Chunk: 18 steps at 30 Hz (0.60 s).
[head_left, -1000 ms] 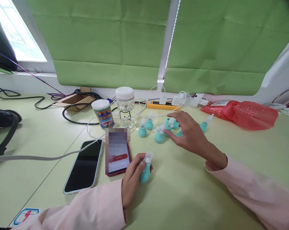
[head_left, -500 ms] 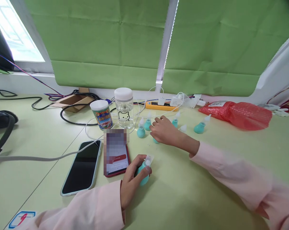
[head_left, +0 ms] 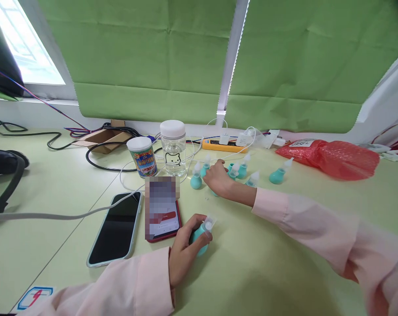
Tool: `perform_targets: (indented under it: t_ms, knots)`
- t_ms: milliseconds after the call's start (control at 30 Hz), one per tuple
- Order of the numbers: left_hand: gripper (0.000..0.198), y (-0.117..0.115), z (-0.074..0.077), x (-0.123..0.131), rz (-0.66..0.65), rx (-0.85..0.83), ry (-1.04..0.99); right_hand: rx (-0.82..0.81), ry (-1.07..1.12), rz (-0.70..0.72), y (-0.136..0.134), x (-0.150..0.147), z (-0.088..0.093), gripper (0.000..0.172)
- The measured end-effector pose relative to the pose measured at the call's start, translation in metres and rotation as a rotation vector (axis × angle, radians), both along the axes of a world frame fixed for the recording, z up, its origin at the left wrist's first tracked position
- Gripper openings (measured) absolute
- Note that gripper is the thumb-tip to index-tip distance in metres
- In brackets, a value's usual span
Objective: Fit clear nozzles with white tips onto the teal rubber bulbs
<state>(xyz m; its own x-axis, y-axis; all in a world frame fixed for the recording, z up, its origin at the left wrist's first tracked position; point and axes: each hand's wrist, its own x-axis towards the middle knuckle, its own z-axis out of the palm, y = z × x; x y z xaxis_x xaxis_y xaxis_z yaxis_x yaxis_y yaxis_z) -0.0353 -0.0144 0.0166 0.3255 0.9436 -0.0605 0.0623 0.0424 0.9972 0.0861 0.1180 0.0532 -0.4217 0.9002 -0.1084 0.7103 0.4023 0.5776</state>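
My left hand (head_left: 187,250) rests low in the middle, its fingers wrapped around a teal nasal aspirator (head_left: 200,237) with a clear nozzle that tilts up and to the right. Farther back, my right hand (head_left: 218,179) is among several more such aspirators, its fingers curled. What it grips, if anything, is hidden behind the hand. Just left of it stands one upright aspirator (head_left: 196,176), with another aspirator (head_left: 205,167) close behind. On its right are an aspirator (head_left: 243,169), a partly covered aspirator (head_left: 252,180) beside my wrist, and a separate aspirator (head_left: 278,174) farther right.
A phone with a lit screen (head_left: 164,219) and a dark phone (head_left: 116,232) lie left of my left hand. Behind them are a printed tub (head_left: 142,158), a clear jar (head_left: 173,153) and white cables. An orange power strip (head_left: 215,145) and a red plastic bag (head_left: 337,160) lie along the back.
My right hand has shifted slightly left, and its sleeve too, so more of the aspirators to its right show. The left hand keeps its hold on the aspirator. The whole view has moved slightly.
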Motion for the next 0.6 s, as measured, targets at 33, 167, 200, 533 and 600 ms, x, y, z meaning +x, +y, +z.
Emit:
perform_targets:
  t_ms: [33,167,200,533,600]
  knots:
    - [0.013,0.0,0.0,0.0,0.0,0.002,0.006,-0.009,-0.01,-0.015,0.0,-0.001,-0.001,0.015]
    - [0.013,0.0,0.001,0.0,0.0,0.005,0.016,-0.057,0.005,-0.023,-0.001,-0.003,-0.007,0.019]
    - [0.013,0.0,0.001,0.0,-0.002,0.007,0.014,-0.064,0.023,-0.01,-0.002,-0.003,-0.008,0.02]
    - [0.015,0.0,-0.002,0.0,-0.017,0.021,0.011,-0.009,0.203,0.093,-0.037,0.011,0.037,0.018]
    - [0.016,0.0,-0.003,0.001,-0.027,0.028,0.013,0.03,0.216,0.095,-0.047,0.021,0.054,0.024]
